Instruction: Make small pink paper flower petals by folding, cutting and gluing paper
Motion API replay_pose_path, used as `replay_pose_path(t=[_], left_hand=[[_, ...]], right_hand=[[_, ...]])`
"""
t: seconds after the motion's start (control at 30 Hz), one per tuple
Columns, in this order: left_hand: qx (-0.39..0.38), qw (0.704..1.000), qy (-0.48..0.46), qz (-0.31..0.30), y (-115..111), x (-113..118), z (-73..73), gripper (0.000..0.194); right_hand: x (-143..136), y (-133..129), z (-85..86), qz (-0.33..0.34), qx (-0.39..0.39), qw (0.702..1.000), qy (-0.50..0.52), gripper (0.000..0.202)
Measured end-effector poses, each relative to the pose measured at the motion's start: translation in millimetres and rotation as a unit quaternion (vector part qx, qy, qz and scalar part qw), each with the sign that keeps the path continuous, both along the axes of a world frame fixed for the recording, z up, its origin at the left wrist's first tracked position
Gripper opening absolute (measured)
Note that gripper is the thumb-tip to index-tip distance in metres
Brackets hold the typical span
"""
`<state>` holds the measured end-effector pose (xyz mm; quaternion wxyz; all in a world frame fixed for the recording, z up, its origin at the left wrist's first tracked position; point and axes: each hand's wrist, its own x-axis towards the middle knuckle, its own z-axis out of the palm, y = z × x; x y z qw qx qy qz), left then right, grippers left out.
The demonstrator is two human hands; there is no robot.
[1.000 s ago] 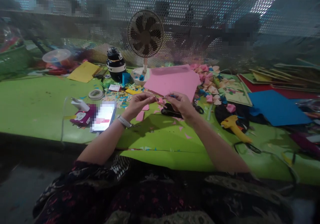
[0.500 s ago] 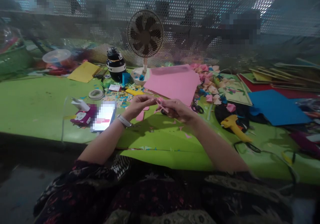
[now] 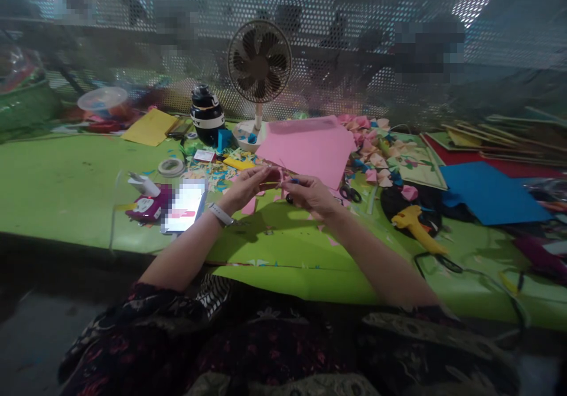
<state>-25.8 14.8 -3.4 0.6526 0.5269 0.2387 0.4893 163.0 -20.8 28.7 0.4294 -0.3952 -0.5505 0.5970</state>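
A small pink paper strip [image 3: 282, 177] is pinched between my two hands above the green table [image 3: 110, 207]. My left hand [image 3: 246, 188], with a white watch band at the wrist, closes its fingers on the strip's left side. Fingers bent, my right hand [image 3: 312, 195] grips it from the right; a small blue thing shows at its fingertips. Pink paper pieces [image 3: 248, 206] lie under my hands. Behind them is a large pink sheet [image 3: 310, 148], with black-handled scissors [image 3: 350, 193] near its lower right corner.
On the left are a phone [image 3: 184, 206], a purple device [image 3: 148, 204] and a tape roll [image 3: 171, 166]. A fan [image 3: 259, 62] and black jar [image 3: 207, 115] stand behind. A yellow glue gun [image 3: 417, 227], blue sheet [image 3: 491, 192] and folded paper pieces [image 3: 365, 136] are on the right.
Both hands have shifted their fingers around the pink paper, which now stands more upright between them. The small blue thing now shows at my right fingertips.
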Motion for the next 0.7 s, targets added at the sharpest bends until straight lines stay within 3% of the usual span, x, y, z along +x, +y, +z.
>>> replay_pose_path(t=[0.13, 0.3, 0.7], left_hand=[[-0.019, 1.0, 0.02, -0.015, -4, 2, 1.6, 0.036], [-0.013, 0.996, 0.059, -0.072, -10, 10, -2.6, 0.036], [-0.008, 0.998, 0.061, -0.032, -12, 14, -4.8, 0.028]], right_hand=[[-4, 6, -6.7, -0.084, -0.009, 0.994, 0.074, 0.039], [-6, 10, -9.7, -0.134, 0.009, 0.985, 0.107, 0.042], [-10, 8, -14.1, -0.185, 0.026, 0.977, 0.106, 0.034]])
